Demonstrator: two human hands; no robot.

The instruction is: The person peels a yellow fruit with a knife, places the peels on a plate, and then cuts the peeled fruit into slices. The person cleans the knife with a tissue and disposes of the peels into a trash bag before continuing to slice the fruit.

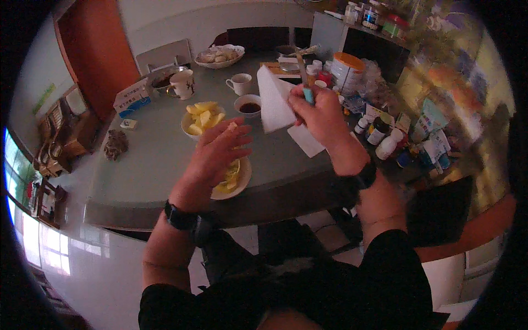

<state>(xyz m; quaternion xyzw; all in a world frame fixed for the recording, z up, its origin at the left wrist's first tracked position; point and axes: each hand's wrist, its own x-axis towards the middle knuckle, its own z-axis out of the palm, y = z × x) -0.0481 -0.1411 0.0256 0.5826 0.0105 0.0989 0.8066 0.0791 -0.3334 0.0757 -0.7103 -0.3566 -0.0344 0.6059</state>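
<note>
My right hand (319, 111) grips a knife by its teal handle (308, 95), the blade (301, 68) pointing up and away from me. In the same hand is a white paper tissue (272, 101), hanging to the left of the fingers. My left hand (220, 144) is raised over the table with its fingers apart, and I see nothing in it. Partly behind that hand is a bowl of yellow peels (247, 175). Beyond it stands a bowl (186, 128) of cut yellow fruit pieces (205, 117). A small bowl of dark liquid (250, 107) sits to the right of the fruit.
A white sheet (307, 141) lies below my right hand. Farther back stand a white cup (240, 84), a patterned mug (182, 84), a dish of pale items (219, 55) and a carton (133, 98). Bottles (377, 131) and an orange-lidded tub (348, 70) crowd the right side.
</note>
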